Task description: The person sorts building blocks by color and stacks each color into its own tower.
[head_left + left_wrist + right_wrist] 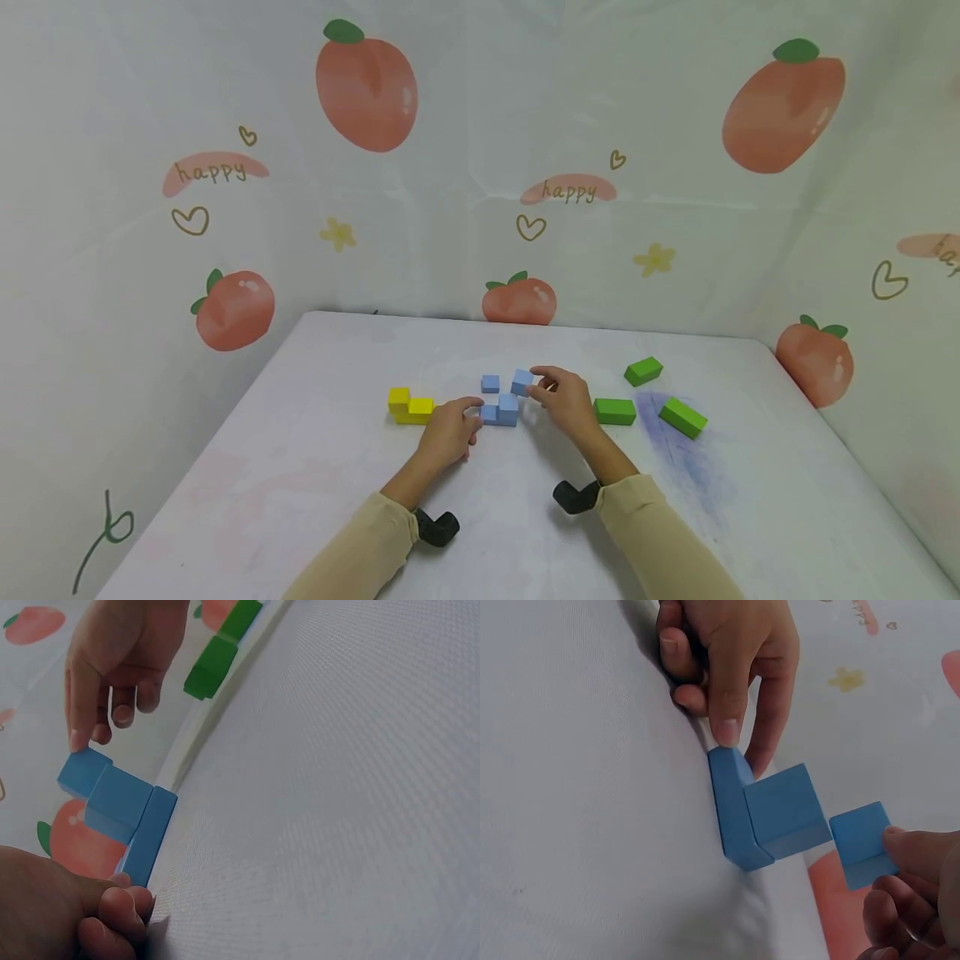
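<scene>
A long flat blue block point(731, 817) lies on the table, with a blue cube point(508, 406) standing on its right end. My left hand point(447, 432) pinches the left end of the flat block between thumb and index finger. Up and to the right of the cube, my right hand point(564, 402) holds a smaller blue block point(862, 841) by its side with thumb and fingertip. In the right wrist view this block's corner is close to the cube; whether they touch I cannot tell. Another small blue block point(491, 383) rests behind the stack.
Left of my left hand, a yellow cube point(399, 399) and a smaller yellow block point(422, 406) sit on a yellow base. To the right lie three green blocks, one point(615, 412) nearest my right hand. A patterned cloth point(450, 225) hangs behind the white table point(300, 467).
</scene>
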`<state>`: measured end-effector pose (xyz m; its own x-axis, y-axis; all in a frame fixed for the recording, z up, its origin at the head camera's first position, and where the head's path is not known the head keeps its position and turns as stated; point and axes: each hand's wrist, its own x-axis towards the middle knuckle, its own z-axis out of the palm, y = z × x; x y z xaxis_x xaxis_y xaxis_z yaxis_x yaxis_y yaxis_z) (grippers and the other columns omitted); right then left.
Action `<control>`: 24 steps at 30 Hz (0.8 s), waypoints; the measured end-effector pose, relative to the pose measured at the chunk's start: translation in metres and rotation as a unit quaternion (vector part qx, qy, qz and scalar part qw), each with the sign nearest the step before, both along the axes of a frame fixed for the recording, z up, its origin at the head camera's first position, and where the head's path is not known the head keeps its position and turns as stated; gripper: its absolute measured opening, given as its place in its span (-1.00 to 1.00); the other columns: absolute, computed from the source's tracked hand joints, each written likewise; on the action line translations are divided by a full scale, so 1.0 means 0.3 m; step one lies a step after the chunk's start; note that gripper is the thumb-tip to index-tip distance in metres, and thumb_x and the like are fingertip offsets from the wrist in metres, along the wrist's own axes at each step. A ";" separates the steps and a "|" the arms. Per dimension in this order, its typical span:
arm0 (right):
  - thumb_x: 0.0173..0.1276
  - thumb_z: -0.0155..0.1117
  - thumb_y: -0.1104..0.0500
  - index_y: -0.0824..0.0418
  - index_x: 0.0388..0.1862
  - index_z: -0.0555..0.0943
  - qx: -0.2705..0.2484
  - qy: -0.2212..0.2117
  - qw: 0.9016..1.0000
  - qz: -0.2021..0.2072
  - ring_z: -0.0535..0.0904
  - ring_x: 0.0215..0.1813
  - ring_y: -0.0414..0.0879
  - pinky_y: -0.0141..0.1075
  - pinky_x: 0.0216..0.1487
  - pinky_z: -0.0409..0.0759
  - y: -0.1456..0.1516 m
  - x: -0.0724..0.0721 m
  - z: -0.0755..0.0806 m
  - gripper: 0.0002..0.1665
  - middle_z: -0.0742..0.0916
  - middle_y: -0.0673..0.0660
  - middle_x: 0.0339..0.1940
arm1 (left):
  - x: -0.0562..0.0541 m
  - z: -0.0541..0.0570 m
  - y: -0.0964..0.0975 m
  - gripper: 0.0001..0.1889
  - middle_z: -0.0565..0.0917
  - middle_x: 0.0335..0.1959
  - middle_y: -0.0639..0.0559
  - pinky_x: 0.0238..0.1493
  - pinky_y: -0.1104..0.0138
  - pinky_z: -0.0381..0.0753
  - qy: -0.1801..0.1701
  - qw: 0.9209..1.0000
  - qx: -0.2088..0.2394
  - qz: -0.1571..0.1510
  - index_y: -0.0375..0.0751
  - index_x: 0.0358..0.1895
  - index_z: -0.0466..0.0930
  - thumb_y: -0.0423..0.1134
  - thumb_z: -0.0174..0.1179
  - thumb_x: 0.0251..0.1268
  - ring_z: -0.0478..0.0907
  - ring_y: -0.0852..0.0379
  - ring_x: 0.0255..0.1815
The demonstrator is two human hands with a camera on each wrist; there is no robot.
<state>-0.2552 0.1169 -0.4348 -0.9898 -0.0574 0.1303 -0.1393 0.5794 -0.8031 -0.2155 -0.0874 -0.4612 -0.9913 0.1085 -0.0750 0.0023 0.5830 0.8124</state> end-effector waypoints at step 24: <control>0.26 0.40 0.25 0.22 0.10 0.65 -0.012 -0.001 0.999 0.047 0.48 -0.44 -0.09 -0.32 -0.43 0.50 -0.038 0.055 0.030 -0.60 0.59 0.05 -0.43 | -0.002 0.000 0.001 -0.61 0.52 -0.66 0.02 -0.67 0.38 0.50 0.007 1.000 -0.009 0.002 -0.18 0.26 0.50 -0.32 0.17 0.39 0.37 0.17 -0.81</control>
